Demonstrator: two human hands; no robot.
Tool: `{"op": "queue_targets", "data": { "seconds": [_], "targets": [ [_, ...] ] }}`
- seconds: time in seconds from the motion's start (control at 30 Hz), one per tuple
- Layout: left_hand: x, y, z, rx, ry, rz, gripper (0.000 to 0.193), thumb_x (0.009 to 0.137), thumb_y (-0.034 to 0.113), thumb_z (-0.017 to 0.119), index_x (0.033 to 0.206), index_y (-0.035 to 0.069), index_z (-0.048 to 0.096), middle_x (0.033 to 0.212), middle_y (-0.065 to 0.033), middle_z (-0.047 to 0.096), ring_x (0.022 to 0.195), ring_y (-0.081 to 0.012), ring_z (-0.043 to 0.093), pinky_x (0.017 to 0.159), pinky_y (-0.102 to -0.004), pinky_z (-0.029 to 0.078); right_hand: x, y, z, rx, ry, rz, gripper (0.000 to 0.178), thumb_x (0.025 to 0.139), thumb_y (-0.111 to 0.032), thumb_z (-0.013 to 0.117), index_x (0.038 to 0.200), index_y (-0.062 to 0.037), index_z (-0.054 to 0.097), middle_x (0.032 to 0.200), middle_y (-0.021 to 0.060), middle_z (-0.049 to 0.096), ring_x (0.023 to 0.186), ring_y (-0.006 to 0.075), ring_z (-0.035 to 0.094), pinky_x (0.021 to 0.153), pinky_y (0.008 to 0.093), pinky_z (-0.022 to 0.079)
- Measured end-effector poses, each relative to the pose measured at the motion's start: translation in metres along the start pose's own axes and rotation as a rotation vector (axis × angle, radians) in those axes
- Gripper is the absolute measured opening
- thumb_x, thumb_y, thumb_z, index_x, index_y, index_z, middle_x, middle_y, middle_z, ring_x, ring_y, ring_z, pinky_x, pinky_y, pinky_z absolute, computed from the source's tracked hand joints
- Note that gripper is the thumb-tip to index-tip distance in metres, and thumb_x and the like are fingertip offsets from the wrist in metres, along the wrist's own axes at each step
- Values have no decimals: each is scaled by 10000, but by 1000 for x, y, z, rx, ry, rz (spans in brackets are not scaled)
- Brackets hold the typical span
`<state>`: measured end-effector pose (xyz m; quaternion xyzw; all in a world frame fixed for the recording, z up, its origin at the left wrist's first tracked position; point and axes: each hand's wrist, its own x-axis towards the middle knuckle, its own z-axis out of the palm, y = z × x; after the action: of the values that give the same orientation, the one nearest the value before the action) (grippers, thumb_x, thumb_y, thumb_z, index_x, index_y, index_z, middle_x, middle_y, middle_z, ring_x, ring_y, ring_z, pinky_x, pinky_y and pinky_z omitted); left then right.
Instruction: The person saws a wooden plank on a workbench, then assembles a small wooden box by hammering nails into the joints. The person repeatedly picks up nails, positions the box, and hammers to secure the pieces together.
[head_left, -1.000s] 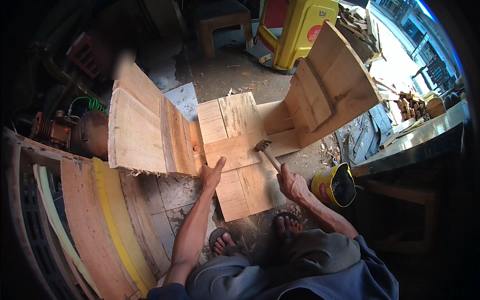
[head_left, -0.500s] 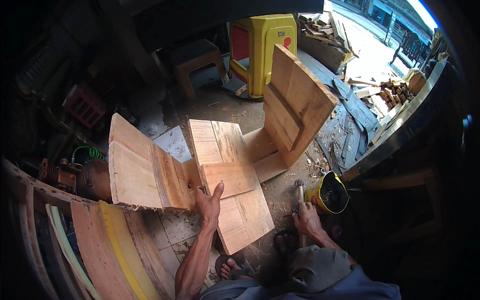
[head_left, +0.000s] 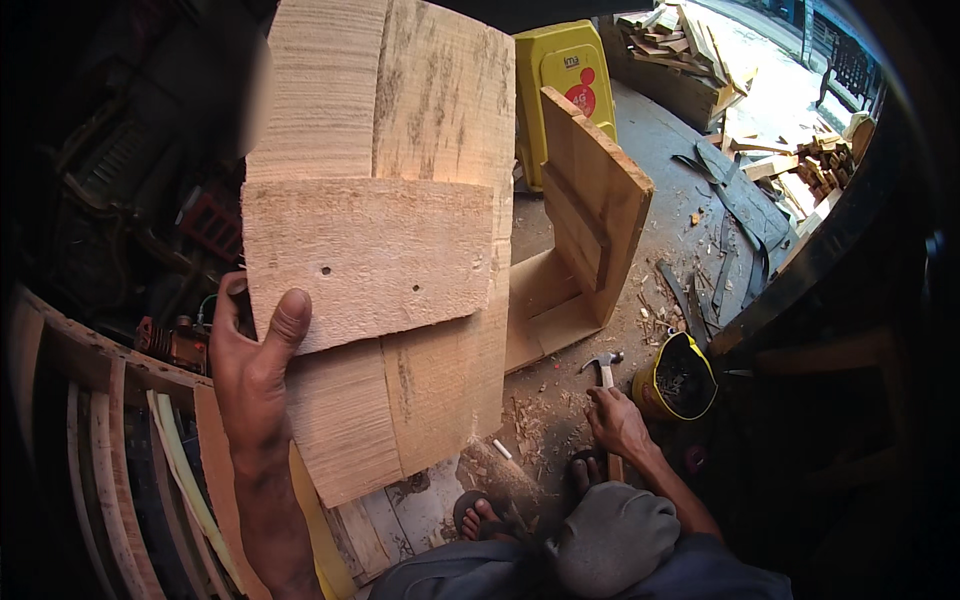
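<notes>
Holding one wooden panel (head_left: 385,235), left hand (head_left: 258,365); one hammer (head_left: 606,372), right hand (head_left: 618,422).

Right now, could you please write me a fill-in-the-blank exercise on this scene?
The left grip holds the panel by its ____ edge. The right grip holds the hammer by its ____. The stool beyond the panel is mainly ____. The bucket stands to the hammer's ____.
Missing words: left; handle; yellow; right.
</notes>
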<state>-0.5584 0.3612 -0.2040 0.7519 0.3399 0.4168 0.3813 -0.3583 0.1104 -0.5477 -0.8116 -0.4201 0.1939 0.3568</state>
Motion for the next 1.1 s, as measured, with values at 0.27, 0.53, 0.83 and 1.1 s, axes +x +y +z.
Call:
{"op": "queue_targets", "data": {
  "seconds": [0.27, 0.53, 0.83, 1.1],
  "targets": [
    [44, 91, -30, 535, 150, 445, 788, 921, 607, 703, 1399, 3, 538, 1217, -192, 667, 1181, -271, 641, 1069, -424, 456, 2, 0, -13, 80, -2, -34, 309, 933, -147, 668, 1210, -15, 642, 1051, 254, 663, 913, 465, 669, 819, 529, 539],
    [79, 97, -40, 196, 42, 329, 736, 925, 570, 726, 1297, -53, 601, 1157, -146, 697, 1098, -223, 668, 997, -340, 503, 22, -22, -44, 393, -198, 10, 497, 963, -269, 708, 1381, -37, 569, 1194, 235, 685, 1049, 352, 712, 911, 436, 562],
    [78, 17, 32, -725, 30, 216, 593, 1026, 523, 594, 1353, 29, 574, 1237, -75, 658, 1125, -175, 636, 992, -337, 528, 106, -201, -182, 1057, -49, -609, 826, 930, -258, 794, 1567, -11, 328, 1404, 179, 557, 1289, 236, 552, 1055, 371, 483],
    [98, -48, -32, -208, 472, 241, 562, 1048, 577, 518, 1039, 31, 652, 850, 20, 548, 796, -77, 460, 735, -270, 366, 129, -224, -239, 137, 523, -702, 582, 920, -97, 745, 1463, -122, 538, 1187, 220, 722, 1075, 294, 732, 894, 403, 594]
  ]
}}
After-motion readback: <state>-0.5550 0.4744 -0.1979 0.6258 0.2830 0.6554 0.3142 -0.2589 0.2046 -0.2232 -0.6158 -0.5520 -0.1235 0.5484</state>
